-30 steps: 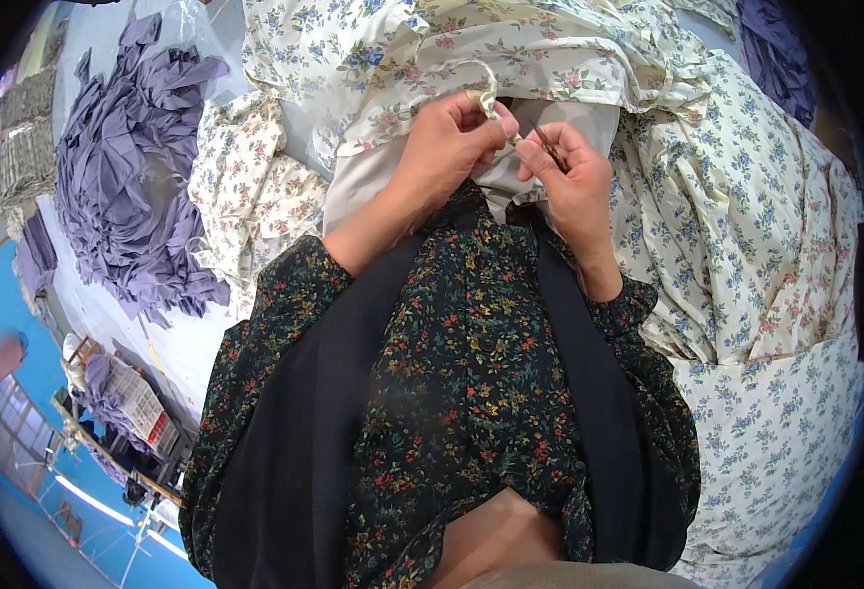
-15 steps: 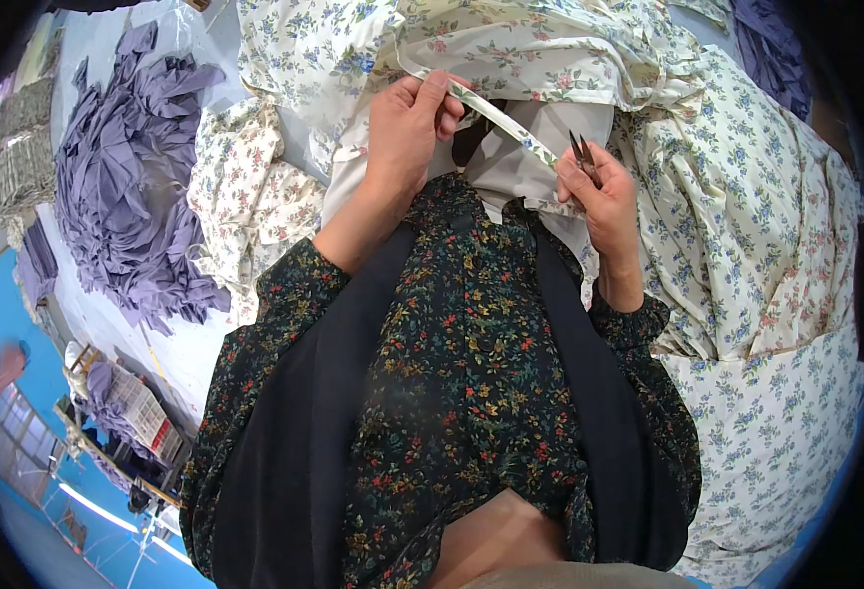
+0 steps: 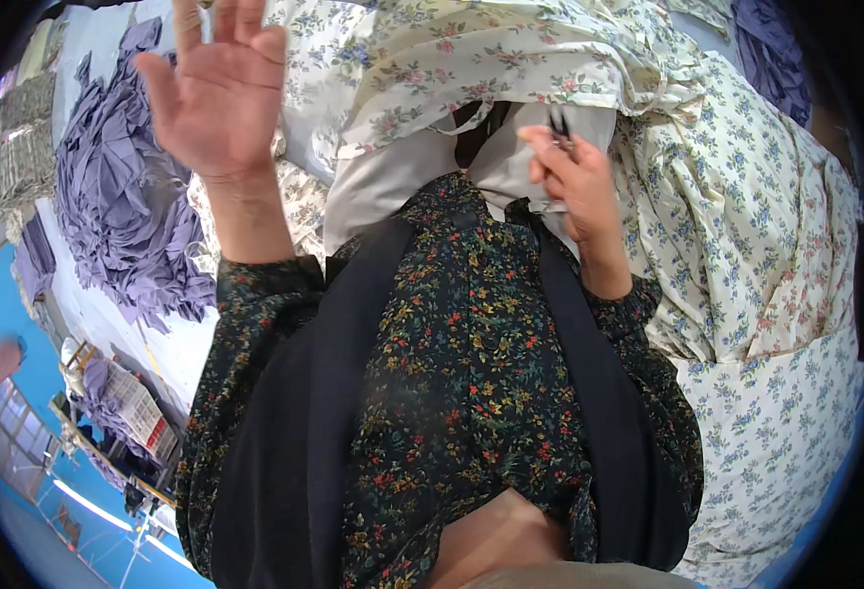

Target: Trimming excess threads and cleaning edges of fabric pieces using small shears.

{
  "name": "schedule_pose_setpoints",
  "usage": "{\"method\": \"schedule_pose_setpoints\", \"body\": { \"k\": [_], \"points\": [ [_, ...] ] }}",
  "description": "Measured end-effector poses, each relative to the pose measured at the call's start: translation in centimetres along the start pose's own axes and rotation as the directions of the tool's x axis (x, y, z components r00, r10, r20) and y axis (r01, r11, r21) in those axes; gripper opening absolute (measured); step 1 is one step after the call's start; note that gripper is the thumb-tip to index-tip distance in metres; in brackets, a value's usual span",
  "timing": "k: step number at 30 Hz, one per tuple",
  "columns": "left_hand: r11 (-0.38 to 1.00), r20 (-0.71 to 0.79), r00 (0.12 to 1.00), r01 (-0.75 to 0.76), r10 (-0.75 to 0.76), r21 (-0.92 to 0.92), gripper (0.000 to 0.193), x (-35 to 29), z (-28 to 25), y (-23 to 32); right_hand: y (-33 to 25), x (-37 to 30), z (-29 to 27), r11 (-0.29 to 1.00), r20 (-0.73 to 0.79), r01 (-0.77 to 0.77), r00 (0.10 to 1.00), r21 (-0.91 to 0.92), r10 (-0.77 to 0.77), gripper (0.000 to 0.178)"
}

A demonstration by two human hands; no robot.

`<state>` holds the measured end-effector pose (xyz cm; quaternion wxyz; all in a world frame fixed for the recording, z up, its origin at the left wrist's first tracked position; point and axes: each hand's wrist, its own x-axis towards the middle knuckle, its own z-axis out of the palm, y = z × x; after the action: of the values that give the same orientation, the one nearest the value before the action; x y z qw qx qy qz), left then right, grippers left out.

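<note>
Showing two dark, slim blades (image 3: 564, 124), snips (image 3: 562, 139) jut from right-hand fingers (image 3: 550, 157).

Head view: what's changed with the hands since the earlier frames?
The left hand let go of the narrow floral strip and swung up and left, open, palm showing. The right hand released it too and shifted slightly up and left. A pale strip, likely the same one, now hangs below the floral cloth. Unchanged: snips in the right hand, purple heap at left.
</note>
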<state>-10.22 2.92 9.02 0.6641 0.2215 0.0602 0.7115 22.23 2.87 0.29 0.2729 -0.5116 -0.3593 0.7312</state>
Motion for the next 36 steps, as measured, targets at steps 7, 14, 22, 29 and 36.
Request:
{"method": "schedule_pose_setpoints", "body": {
  "k": [7,14,22,29,36],
  "points": [
    [0.131,-0.21,0.951,0.244,-0.226,0.961,0.027,-4.6,-1.2,-6.8,1.8,3.8,3.0,0.941,0.14,-0.187,0.978,0.283,0.153,0.02],
    [-0.219,-0.439,0.609,0.403,-0.66,0.889,0.049,-7.3,-2.1,-11.6,-0.3,0.9,1.6,0.767,0.376,-0.321,0.92,0.555,0.112,0.018],
    [0.748,-0.624,0.657,0.642,-0.424,0.167,0.02,-5.9,-3.8,-14.7,0.0,-0.7,1.4,0.944,-0.026,0.173,0.982,-0.283,-0.188,0.021],
    [0.775,-0.641,0.637,0.624,-0.428,0.102,0.018,-6.2,-3.8,-15.3,0.7,0.1,2.9,0.361,0.028,0.397,0.705,-0.844,-0.709,0.017],
    [0.793,-0.604,0.642,0.609,-0.473,0.027,0.017,-6.3,-3.7,-15.0,0.9,0.7,2.9,0.216,0.128,0.462,0.605,-0.86,-0.786,0.016]
  ]
}}
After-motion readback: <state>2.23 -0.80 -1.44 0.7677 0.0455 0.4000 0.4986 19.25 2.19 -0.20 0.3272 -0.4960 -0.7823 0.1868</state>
